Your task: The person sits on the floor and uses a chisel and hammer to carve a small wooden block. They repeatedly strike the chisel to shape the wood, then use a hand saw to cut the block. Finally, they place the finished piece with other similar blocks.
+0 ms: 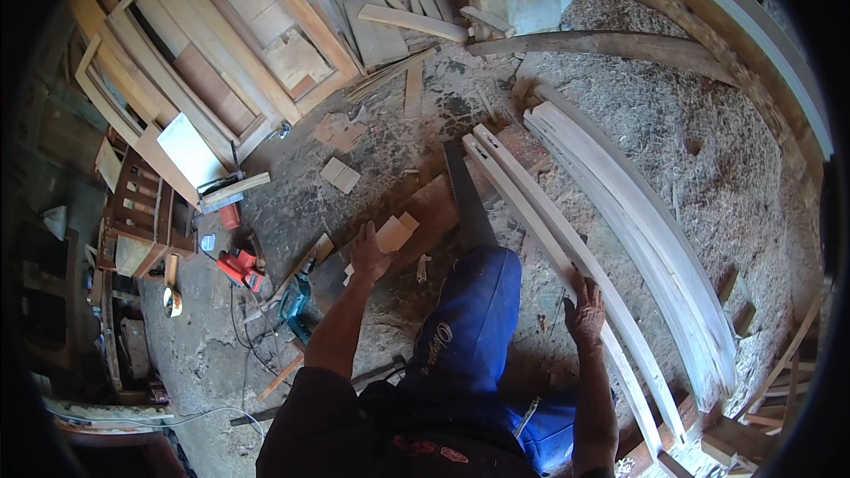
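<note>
A person seen from above wears a dark black top with short sleeves and a small red mark low on the front, bright blue trousers with pale script lettering on one leg, forearms bare.

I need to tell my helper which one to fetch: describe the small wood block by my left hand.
Start at the blue-trousered knee, then look left to the left hand. Just beyond its fingertips lies the small wood block: pale, squarish, far shorter than the long strips.

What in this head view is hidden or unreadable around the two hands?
- Left hand fingers: folded over a small wood block; grip unclear.
- Right hand palm: pressed on the long plank, unseen.
- Handsaw handle: behind the blue knee.
- Plank's near end: cut off at the lower rim.
</note>
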`<state>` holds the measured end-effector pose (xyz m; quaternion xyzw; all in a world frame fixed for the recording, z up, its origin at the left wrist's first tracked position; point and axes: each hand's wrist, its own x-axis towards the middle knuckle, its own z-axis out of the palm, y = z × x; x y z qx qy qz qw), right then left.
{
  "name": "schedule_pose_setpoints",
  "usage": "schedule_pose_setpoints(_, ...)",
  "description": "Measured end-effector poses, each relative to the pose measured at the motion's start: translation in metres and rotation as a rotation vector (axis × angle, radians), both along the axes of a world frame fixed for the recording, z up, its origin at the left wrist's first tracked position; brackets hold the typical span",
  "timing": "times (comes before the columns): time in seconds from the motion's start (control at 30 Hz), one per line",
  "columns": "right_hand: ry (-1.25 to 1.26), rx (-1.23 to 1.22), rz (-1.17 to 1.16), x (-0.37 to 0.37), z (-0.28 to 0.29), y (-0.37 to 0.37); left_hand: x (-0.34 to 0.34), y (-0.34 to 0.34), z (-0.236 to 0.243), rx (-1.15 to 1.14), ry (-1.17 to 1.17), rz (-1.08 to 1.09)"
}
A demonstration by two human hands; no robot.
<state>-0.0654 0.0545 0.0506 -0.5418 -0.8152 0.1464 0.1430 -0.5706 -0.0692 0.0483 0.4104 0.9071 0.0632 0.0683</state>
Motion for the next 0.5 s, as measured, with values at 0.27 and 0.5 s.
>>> schedule_pose_setpoints(0.27,-0.080,-0.215,-0.055,-0.003,-0.018,0.021,-0.014,0.007,-0.007,-0.267,-0.157,0.061)
schedule_pose_setpoints(0.5,-0.092,-0.224,-0.141,0.011,-0.016,-0.014,-0.040,0.046,0.072,0.615,-0.418,0.025)
